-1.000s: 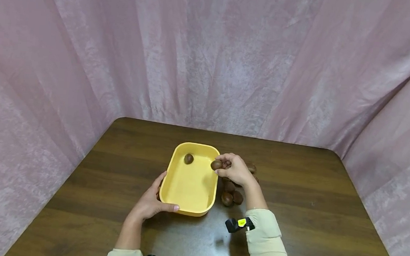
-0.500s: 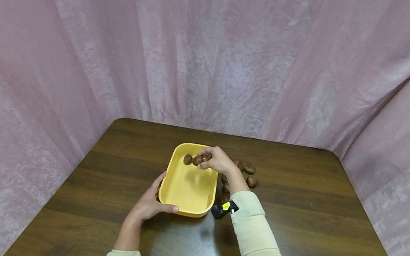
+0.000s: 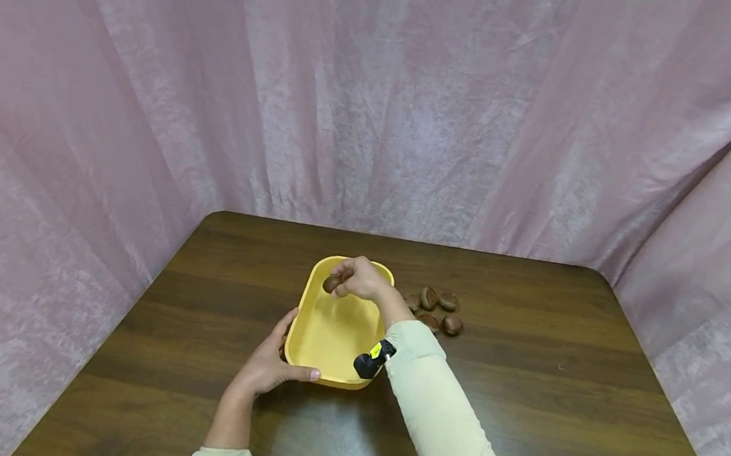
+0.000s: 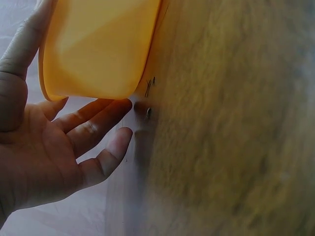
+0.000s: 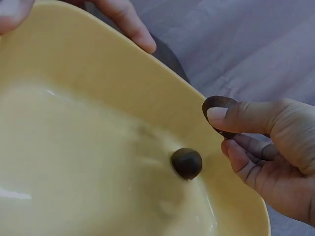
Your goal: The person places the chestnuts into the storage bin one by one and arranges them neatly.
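A yellow plastic tub stands on the table. My left hand holds it at the near left corner, thumb over the rim and the other fingers against the outer wall, as the left wrist view shows. Over the tub's far end, my right hand pinches a brown chestnut between thumb and fingers. In the right wrist view, another chestnut lies on the tub floor, just below the held one. The right forearm covers part of the tub's right rim in the head view.
Several loose chestnuts lie on the wooden table just right of the tub, partly behind the right forearm. A pink curtain hangs behind the table and along its sides.
My right hand has moved left from beside the chestnut pile, across the tub's right rim, to over its far left part, carrying chestnut. My left hand and the tub have stayed put.
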A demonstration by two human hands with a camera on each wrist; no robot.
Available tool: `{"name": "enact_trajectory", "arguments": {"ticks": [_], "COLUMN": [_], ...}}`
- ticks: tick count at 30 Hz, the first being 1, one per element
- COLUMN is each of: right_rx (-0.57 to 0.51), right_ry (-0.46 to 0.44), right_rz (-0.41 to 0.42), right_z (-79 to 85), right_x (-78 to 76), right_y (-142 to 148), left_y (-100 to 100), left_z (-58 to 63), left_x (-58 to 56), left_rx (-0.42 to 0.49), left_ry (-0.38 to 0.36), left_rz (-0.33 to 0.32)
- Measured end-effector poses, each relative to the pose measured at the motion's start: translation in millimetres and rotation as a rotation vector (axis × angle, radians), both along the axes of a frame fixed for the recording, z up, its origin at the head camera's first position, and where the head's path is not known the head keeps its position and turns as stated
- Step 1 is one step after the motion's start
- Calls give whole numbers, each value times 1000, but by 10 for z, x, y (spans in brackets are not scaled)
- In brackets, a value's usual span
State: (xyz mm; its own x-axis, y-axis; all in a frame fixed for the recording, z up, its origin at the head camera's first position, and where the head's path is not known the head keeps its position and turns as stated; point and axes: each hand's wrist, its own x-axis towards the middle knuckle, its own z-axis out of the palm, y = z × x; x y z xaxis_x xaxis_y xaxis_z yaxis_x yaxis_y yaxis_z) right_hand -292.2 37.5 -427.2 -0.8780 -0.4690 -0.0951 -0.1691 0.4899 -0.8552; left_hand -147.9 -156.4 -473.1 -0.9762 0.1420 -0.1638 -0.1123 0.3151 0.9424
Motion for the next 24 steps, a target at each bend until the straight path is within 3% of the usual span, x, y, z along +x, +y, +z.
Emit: {"name": "enact_trajectory", "arguments": {"ticks": [3, 7, 19, 24], "right_rx": [-11, -35, 50, -4], "right_ry": [-28, -72, -38, -48], "right_rz": [-27, -138, -366, -388], "right_z": [-41, -147, -537, -551], "right_x": [-14, -5, 71, 72], "right_y": [-80, -161, -235, -281], "left_y": [-8, -17, -26, -46], "left_z": [-8, -17, -34, -11], "left_x": [12, 10, 34, 32], "left_rx": [11, 23, 32, 36], "left_ry": [3, 5, 6, 6], "left_rz": [5, 5, -7, 3]}}
